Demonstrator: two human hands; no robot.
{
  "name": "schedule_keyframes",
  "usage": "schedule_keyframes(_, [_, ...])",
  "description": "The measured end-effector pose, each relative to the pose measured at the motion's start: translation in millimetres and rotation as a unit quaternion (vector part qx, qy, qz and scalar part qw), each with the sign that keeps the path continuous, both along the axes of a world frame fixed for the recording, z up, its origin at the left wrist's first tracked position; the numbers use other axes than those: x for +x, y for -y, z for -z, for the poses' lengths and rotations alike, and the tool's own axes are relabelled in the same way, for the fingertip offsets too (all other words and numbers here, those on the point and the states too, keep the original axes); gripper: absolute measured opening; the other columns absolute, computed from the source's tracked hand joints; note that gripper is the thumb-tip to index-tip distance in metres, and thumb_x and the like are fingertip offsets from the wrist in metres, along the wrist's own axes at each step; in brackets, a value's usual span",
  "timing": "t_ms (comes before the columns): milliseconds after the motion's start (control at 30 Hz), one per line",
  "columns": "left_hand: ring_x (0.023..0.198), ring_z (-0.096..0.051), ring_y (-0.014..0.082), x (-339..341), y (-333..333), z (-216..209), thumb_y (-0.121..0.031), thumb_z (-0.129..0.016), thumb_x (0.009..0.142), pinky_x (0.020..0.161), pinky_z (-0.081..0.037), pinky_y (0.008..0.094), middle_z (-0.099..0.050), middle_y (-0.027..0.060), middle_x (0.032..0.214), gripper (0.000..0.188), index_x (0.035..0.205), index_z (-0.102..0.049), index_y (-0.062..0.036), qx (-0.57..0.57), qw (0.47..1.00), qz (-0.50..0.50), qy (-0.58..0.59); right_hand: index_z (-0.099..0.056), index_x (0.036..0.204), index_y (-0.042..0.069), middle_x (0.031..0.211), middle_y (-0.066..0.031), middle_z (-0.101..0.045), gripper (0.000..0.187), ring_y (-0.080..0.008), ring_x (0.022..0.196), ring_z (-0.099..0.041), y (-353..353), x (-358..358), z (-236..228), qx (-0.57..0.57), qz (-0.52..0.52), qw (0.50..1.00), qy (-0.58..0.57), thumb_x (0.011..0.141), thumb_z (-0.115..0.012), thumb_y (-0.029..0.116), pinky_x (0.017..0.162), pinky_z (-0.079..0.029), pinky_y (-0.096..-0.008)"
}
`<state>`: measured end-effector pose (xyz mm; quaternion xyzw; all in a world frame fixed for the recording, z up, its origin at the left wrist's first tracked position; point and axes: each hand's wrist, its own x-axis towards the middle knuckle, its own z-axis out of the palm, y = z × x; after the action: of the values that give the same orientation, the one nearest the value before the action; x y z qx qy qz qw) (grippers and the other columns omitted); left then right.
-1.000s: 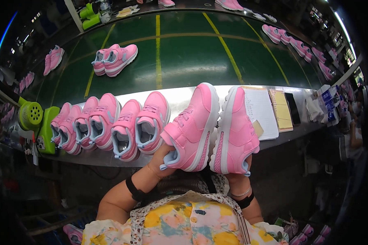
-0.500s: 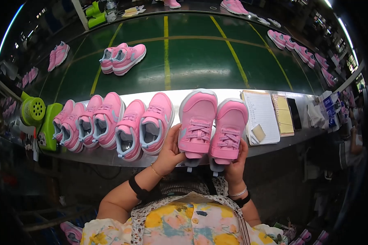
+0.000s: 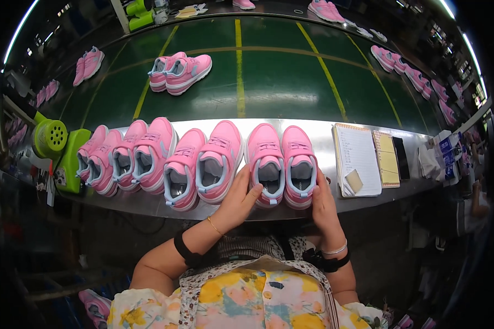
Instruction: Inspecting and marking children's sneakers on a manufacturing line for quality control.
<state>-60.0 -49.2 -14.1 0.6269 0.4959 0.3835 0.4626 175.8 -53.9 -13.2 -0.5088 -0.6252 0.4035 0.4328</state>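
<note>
A pair of pink sneakers with white soles stands upright on the metal ledge in front of me, toes pointing away and grey-blue linings facing up. My left hand (image 3: 240, 202) is closed against the outer side and heel of the left sneaker (image 3: 265, 143). Along the outer side of the right sneaker (image 3: 298, 145) my right hand (image 3: 325, 207) is closed too, its thumb near the heel. Just left of my left hand is another pink pair (image 3: 220, 143), with more pairs (image 3: 146, 143) lined up farther left. The fingers' far ends are partly hidden by the shoes.
A lined notebook (image 3: 359, 153), a yellow notepad (image 3: 388, 159) and a black phone (image 3: 402, 156) lie right of the pair. A bright green device (image 3: 73, 162) stands at the ledge's left end. Beyond the metal ledge (image 3: 324, 123), a green conveyor belt (image 3: 274, 71) carries pink sneakers (image 3: 187, 71).
The pair came down from my raised hands onto the ledge, beside the row. Their toes tipped away, so the shoe openings now face up. The whole view shifted slightly.
</note>
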Motion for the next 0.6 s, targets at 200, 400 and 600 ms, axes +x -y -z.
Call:
schedule_keyframes(200, [0.131,-0.032,0.0351,2,1,7,-0.03,-0.046,0.095,0.109,-0.024,0.0377,-0.033,0.0273,0.138,0.062,0.136,-0.025,0.0103,0.008,1.0,0.001,-0.014,-0.047,0.126,-0.001,0.116,-0.0194,-0.054,0.044,-0.0337,0.106,-0.052,-3,14,-29,0.071,0.115,0.986,0.096,0.09,-0.056,0.023,0.091,-0.041,-0.0395])
schedule_keyframes(400, [0.129,-0.035,0.0336,5,-1,7,-0.027,-0.047,0.095,0.106,-0.028,0.0375,-0.035,0.0258,0.137,0.06,0.138,-0.024,0.0073,-0.012,1.0,0.022,0.003,-0.062,0.108,0.014,0.091,-0.006,-0.058,0.05,-0.024,0.094,-0.055,-12,-17,-89,0.17,-0.138,0.886,0.409,0.062,-0.079,0.024,0.092,-0.037,-0.0406])
schedule_keyframes(600, [0.122,-0.045,0.0281,-6,13,-4,-0.023,-0.05,0.094,0.101,-0.037,0.0354,-0.042,0.0207,0.134,0.054,0.139,-0.029,-0.0002,-0.034,0.989,0.079,0.117,-0.065,0.09,0.014,0.082,-0.0025,-0.055,0.041,-0.0224,0.081,-0.053,-20,-7,-63,0.198,-0.063,0.89,0.405,0.057,-0.08,0.033,0.087,-0.037,-0.0385])
